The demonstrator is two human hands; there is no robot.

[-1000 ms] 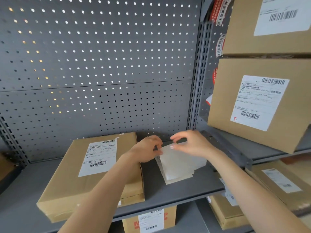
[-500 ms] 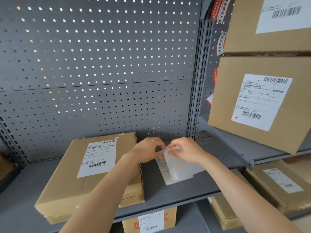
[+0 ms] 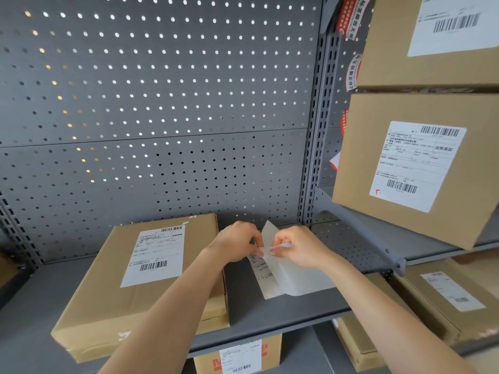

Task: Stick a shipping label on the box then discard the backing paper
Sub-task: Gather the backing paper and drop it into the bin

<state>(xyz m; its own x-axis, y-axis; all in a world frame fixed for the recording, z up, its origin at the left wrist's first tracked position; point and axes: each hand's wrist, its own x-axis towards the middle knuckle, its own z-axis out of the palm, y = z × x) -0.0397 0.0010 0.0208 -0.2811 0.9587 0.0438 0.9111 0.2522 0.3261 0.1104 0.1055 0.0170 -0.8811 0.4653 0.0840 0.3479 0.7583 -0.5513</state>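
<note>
since a second ago our left hand [image 3: 237, 242] and right hand [image 3: 299, 248], both pinching, have split label [image 3: 260, 268] from backing paper [image 3: 299, 279]; sticking comes next.

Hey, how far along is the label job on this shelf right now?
Early stage. Done: a label sheet has been picked out on the grey shelf. In hand: the left hand pinches its printed edge while the right hand peels the translucent layer back. Left: finish separating them, stick the label on a box, discard the backing. The flat box beside the hands already carries a label.
</note>
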